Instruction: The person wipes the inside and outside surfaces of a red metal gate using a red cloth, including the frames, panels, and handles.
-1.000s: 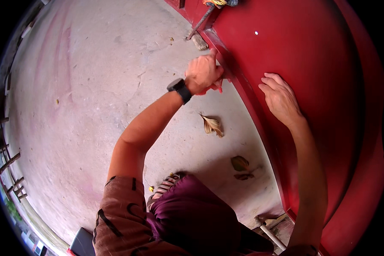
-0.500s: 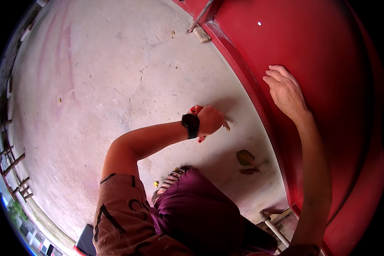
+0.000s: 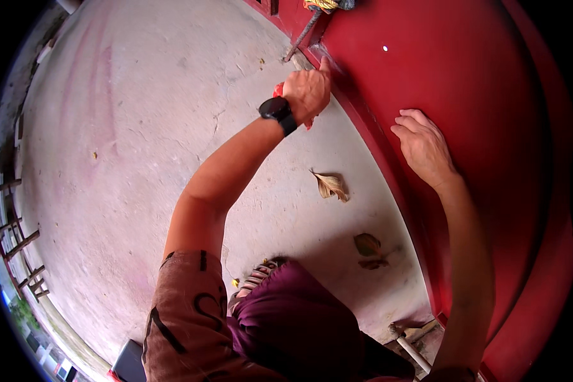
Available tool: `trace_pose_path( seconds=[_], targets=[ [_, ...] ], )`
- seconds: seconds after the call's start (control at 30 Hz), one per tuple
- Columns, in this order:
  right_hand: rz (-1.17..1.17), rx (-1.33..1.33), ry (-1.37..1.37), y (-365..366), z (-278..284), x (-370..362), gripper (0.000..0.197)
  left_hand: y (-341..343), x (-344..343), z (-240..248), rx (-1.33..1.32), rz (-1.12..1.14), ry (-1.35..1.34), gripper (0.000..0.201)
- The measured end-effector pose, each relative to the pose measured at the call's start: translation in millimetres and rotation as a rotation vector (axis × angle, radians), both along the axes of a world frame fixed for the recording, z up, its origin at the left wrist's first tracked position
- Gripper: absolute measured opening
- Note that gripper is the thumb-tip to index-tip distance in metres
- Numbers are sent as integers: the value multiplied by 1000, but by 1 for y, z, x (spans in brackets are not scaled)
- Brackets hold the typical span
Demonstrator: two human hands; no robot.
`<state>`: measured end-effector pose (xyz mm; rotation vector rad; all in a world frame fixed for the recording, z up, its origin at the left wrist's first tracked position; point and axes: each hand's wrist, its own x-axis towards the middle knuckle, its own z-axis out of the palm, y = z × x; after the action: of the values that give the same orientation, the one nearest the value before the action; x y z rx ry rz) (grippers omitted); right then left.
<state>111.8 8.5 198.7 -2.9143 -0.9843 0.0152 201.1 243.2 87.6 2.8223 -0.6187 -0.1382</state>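
My left hand (image 3: 307,94), with a black watch on its wrist, is closed around a small red thing (image 3: 278,89) and presses against the lower edge of a big red panel (image 3: 490,83). What the red thing is I cannot tell; only bits of it show beside the fingers. Further right, my right hand (image 3: 423,148) lies flat on the panel with its fingers spread and nothing in it. I am crouched low, my knee in purple cloth (image 3: 286,312) below.
A pale concrete floor (image 3: 121,140) spreads to the left. Two dry leaves (image 3: 330,186) (image 3: 367,245) lie near the panel's foot. A thin metal rod (image 3: 301,37) leans at the top by a yellow rope (image 3: 321,5). A pale handle (image 3: 414,349) lies bottom right.
My left hand dropped from the panel's edge to the floor near the leaf, then rose back up to the edge. My right hand stayed flat on the panel.
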Motion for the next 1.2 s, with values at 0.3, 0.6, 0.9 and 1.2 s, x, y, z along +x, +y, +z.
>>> trace_pose_path(
  seconds=[0.3,0.6,0.9,1.2],
  targets=[
    [15,11,-36,-3,-6,-1,16,1,53,-33,65,-42,-135,45],
    [37,14,-55,2,-7,2,16,14,49,-38,219,-162,-281,27],
    [40,77,-90,-2,-8,-1,11,11,-60,32,-14,-160,532,19],
    [31,42,-75,0,-6,-1,10,-22,-183,-42,16,-596,256,18]
  ],
)
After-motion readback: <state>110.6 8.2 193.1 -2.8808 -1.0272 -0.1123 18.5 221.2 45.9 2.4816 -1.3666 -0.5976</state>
